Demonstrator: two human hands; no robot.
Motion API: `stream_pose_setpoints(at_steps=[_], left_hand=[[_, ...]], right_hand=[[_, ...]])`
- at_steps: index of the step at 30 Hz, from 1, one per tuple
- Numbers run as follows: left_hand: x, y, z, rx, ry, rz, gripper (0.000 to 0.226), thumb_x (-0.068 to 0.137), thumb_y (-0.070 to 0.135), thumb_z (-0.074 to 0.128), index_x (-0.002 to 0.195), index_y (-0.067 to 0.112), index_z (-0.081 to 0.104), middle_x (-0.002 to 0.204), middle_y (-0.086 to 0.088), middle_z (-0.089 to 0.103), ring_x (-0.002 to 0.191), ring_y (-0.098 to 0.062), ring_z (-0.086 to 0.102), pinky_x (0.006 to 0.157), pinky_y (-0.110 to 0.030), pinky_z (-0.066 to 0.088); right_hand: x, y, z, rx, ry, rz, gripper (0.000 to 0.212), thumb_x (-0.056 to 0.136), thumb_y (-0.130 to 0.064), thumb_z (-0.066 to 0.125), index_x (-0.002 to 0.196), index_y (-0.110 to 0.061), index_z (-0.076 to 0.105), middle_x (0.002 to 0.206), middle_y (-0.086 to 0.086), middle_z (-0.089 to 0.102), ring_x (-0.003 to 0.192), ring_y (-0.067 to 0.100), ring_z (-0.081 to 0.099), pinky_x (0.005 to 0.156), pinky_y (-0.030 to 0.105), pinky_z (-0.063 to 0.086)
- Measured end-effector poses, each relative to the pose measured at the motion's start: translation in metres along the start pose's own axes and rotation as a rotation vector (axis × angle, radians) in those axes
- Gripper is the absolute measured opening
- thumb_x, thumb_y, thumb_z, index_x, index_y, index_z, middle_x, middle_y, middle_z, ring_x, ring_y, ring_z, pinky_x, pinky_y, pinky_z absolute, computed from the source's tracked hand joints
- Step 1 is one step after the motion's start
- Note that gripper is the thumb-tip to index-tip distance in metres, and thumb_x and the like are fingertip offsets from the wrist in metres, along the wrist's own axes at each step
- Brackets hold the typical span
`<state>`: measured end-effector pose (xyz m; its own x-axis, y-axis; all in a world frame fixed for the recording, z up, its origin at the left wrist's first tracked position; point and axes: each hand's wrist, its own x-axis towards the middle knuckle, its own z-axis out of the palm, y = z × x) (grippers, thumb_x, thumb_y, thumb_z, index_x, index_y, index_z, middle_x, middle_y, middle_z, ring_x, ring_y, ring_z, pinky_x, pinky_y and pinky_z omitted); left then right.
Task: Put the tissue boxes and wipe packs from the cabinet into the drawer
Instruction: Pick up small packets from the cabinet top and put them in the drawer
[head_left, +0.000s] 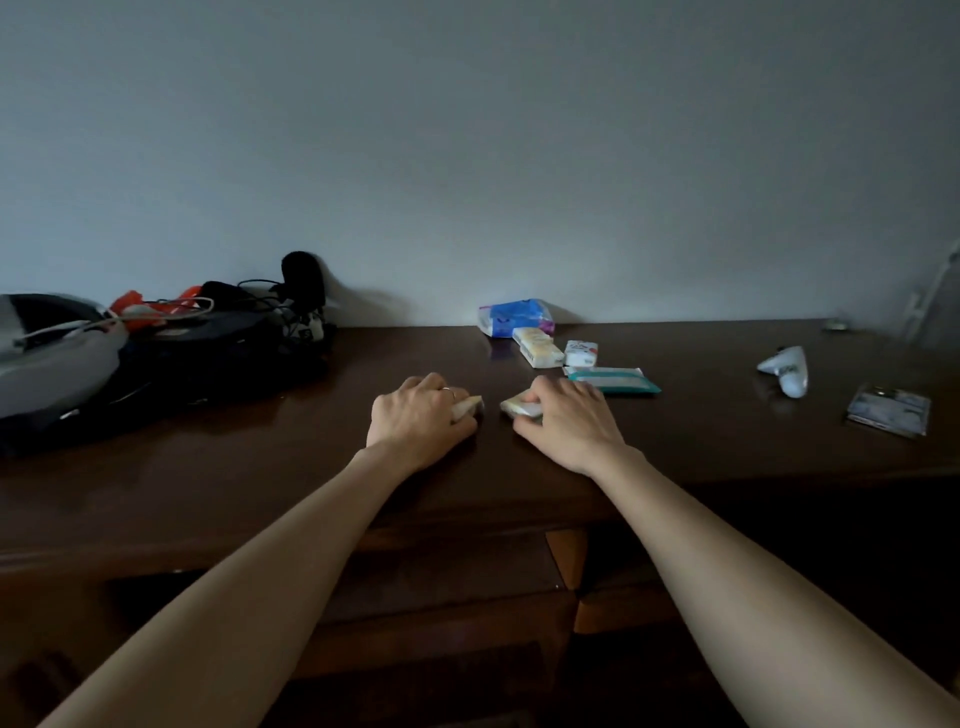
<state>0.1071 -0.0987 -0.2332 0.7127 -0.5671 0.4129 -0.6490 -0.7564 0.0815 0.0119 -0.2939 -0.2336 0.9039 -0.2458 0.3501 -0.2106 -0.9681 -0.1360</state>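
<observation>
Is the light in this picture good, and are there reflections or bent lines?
Head view: dim, bluish light; faint glare on the cabinet top beside the left hand; the wide lens bows the cabinet's back edge; the drawer below is nearly black.

fingers (540, 397) cover most of each small pack (519, 409); the grey bag (47, 364) runs off the left edge.

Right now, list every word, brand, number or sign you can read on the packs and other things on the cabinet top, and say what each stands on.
No text can be read.
Blue tissue pack: print blurred.
Yellow pack: print too small.
Small white pack: red marks, unreadable.
Teal wipe pack: no legible label.
Packs in the left hand and right hand: mostly covered.
Flat case: blurred.
</observation>
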Motion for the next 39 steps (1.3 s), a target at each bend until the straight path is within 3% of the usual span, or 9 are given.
stream_pose_setpoints(at_steps=[3, 7, 12, 16, 20, 25, 29, 34, 39], left_hand=[[-0.041, 0.009, -0.019, -0.105, 0.128, -0.037, 0.04, 0.09, 0.066, 0.043, 0.116, 0.049, 0.067, 0.112, 0.01, 0.066, 0.109, -0.018, 0.061, 0.067, -0.032, 0.04], [-0.096, 0.024, -0.052, -0.42, 0.202, -0.388, 0.047, 0.087, 0.072, 0.041, 0.076, 0.035, 0.068, 0.074, 0.008, 0.065, 0.075, -0.022, 0.063, 0.067, -0.033, 0.041], [-0.177, 0.033, -0.083, -1.066, 0.355, -0.531, 0.028, 0.093, 0.042, 0.052, 0.075, 0.026, 0.066, 0.058, 0.01, 0.059, 0.056, -0.012, 0.055, 0.056, -0.028, 0.043], [-0.248, 0.039, -0.071, -1.454, 0.276, -0.634, 0.027, 0.088, 0.037, 0.054, 0.079, 0.027, 0.077, 0.074, 0.003, 0.071, 0.07, -0.01, 0.065, 0.062, -0.026, 0.052], [-0.319, 0.034, -0.013, -1.665, 0.047, -0.88, 0.025, 0.095, 0.028, 0.057, 0.091, 0.014, 0.077, 0.083, -0.007, 0.074, 0.074, -0.019, 0.069, 0.067, -0.033, 0.055], [-0.399, 0.029, 0.072, -1.811, -0.212, -1.134, 0.021, 0.089, 0.023, 0.056, 0.089, 0.008, 0.071, 0.076, -0.009, 0.064, 0.058, -0.017, 0.059, 0.052, -0.029, 0.045], [-0.44, 0.025, 0.122, -1.834, -0.214, -1.269, 0.023, 0.094, 0.019, 0.052, 0.084, 0.012, 0.073, 0.078, -0.006, 0.069, 0.061, -0.014, 0.065, 0.05, -0.027, 0.05], [-0.456, 0.014, 0.154, -1.878, -0.281, -1.36, 0.031, 0.088, 0.001, 0.054, 0.114, 0.008, 0.069, 0.106, -0.015, 0.068, 0.089, -0.027, 0.066, 0.069, -0.035, 0.058], [-0.464, 0.002, 0.167, -1.754, -0.322, -1.526, 0.036, 0.089, 0.007, 0.058, 0.122, 0.014, 0.071, 0.1, -0.008, 0.073, 0.081, -0.023, 0.068, 0.054, -0.028, 0.055]], right_hand=[[-0.038, -0.022, -0.011, 0.1, 0.014, -0.052, 0.039, 0.084, -0.061, 0.06, 0.111, -0.034, 0.05, 0.107, -0.005, 0.06, 0.102, 0.019, 0.06, 0.088, 0.037, 0.044], [-0.093, -0.052, -0.016, 0.446, 0.143, -0.063, 0.062, 0.071, -0.054, 0.071, 0.126, -0.039, 0.047, 0.116, -0.009, 0.061, 0.101, 0.011, 0.061, 0.082, 0.032, 0.048], [-0.163, -0.099, -0.013, 0.902, 0.301, -0.1, 0.067, 0.078, -0.026, 0.08, 0.137, -0.034, 0.048, 0.127, -0.013, 0.059, 0.119, 0.004, 0.057, 0.095, 0.018, 0.046], [-0.223, -0.122, 0.001, 1.075, 0.402, -0.187, 0.056, 0.086, -0.027, 0.073, 0.137, -0.026, 0.05, 0.13, -0.013, 0.059, 0.124, 0.013, 0.058, 0.098, 0.019, 0.046], [-0.286, -0.132, 0.054, 1.017, 0.249, -0.23, 0.051, 0.088, -0.022, 0.074, 0.135, -0.017, 0.053, 0.129, -0.004, 0.057, 0.119, 0.021, 0.059, 0.098, 0.04, 0.051], [-0.347, -0.132, 0.143, 0.933, 0.011, -0.198, 0.042, 0.088, -0.019, 0.074, 0.128, -0.021, 0.062, 0.134, -0.009, 0.056, 0.128, 0.016, 0.054, 0.101, 0.04, 0.05], [-0.375, -0.128, 0.192, 0.881, -0.276, -0.123, 0.044, 0.09, -0.031, 0.07, 0.132, -0.032, 0.06, 0.141, -0.017, 0.05, 0.134, 0.007, 0.048, 0.104, 0.035, 0.049], [-0.401, -0.122, 0.227, 0.909, -0.368, -0.056, 0.04, 0.09, -0.023, 0.075, 0.127, -0.033, 0.063, 0.139, -0.018, 0.053, 0.139, 0.003, 0.043, 0.113, 0.033, 0.042], [-0.411, -0.124, 0.244, 0.867, -0.513, -0.007, 0.048, 0.09, -0.018, 0.077, 0.129, -0.043, 0.062, 0.15, -0.026, 0.04, 0.145, -0.001, 0.035, 0.117, 0.03, 0.039]])
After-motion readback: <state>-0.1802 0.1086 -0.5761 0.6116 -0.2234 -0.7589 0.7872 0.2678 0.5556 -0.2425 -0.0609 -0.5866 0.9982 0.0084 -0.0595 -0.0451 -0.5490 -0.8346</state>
